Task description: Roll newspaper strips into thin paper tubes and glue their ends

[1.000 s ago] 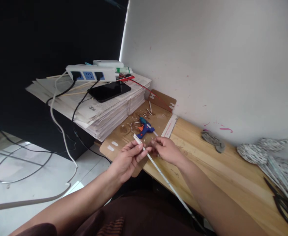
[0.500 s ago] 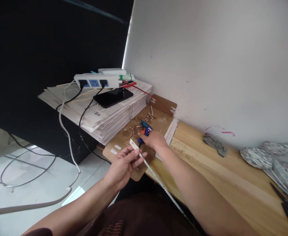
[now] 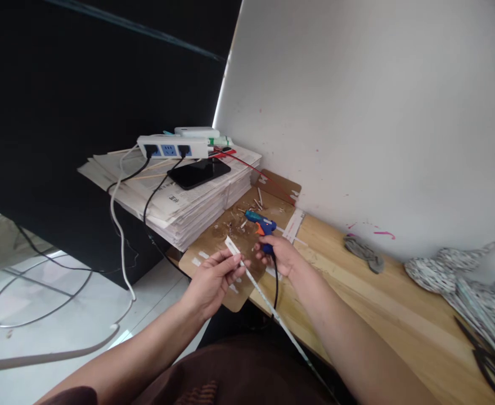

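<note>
Head view: pinches a thin pale paper stick point(image 3: 284, 328) in the left hand point(image 3: 216, 273), thumb against fingertips just short of its flattened end, remaining fingers loosely curled, on the near side of the newspaper stack point(image 3: 214, 209); lets the rest of the stick slant away from that stack. Wraps the right hand point(image 3: 283, 254) round the handle of a blue glue gun point(image 3: 266, 226), right of the stack, fingers bent inward; holds the nozzle apart from the stick. Cannot tell whether the trigger is pressed.

Judging progress from this alone: has both stick and gun in hand, has not put nozzle to paper; shows no clear glue on the flattened end, though too small to be sure; seems at an early point, with any gluing left undone.

Farther out, see brown cardboard point(image 3: 238, 301) with scraps point(image 3: 260, 197) beside the stack, and a wooden tabletop point(image 3: 357, 287) stretching to its right. Find a white power strip point(image 3: 174, 148) and a black phone point(image 3: 199, 173) on top of the stack; well to its right, a grey cloth point(image 3: 363, 253), then woven paper work point(image 3: 431, 274) and black scissors point(image 3: 486, 354)
</note>
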Demonstrator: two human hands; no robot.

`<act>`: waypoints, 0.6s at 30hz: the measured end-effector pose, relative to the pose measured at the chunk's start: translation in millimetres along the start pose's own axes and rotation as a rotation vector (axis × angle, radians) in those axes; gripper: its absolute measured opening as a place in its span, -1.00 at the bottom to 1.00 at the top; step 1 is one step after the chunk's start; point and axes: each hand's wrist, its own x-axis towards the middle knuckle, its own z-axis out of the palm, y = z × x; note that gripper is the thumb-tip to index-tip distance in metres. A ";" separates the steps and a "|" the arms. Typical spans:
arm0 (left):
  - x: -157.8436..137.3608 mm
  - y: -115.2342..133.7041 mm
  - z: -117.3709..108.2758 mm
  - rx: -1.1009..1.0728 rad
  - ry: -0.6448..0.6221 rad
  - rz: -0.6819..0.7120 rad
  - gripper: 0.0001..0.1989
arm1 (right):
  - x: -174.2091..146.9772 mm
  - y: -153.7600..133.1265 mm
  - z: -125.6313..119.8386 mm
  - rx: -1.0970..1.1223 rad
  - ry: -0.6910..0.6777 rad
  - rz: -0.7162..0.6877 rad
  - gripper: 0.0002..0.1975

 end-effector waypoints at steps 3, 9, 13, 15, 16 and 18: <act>5.1 1.5 -1.0 -0.003 -0.009 0.023 -0.90 | -6.8 0.0 -4.5 0.100 -0.012 -0.058 -0.81; 19.8 13.1 1.7 -0.020 -0.027 0.093 -0.90 | -17.0 1.7 -2.2 0.153 0.008 -0.147 -0.74; 27.6 20.6 10.6 -0.022 -0.020 0.108 -0.90 | -20.7 6.2 2.1 0.123 0.000 -0.204 -0.70; 32.3 20.7 12.9 -0.022 -0.020 0.092 -0.90 | -22.5 8.2 3.4 0.108 -0.028 -0.219 -0.70; 34.9 20.0 13.3 -0.020 -0.022 0.074 -0.89 | -23.6 8.8 4.0 0.096 -0.039 -0.227 -0.70; 40.2 17.8 12.9 -0.016 -0.031 0.033 -0.89 | -26.2 9.1 5.2 0.072 -0.047 -0.239 -0.71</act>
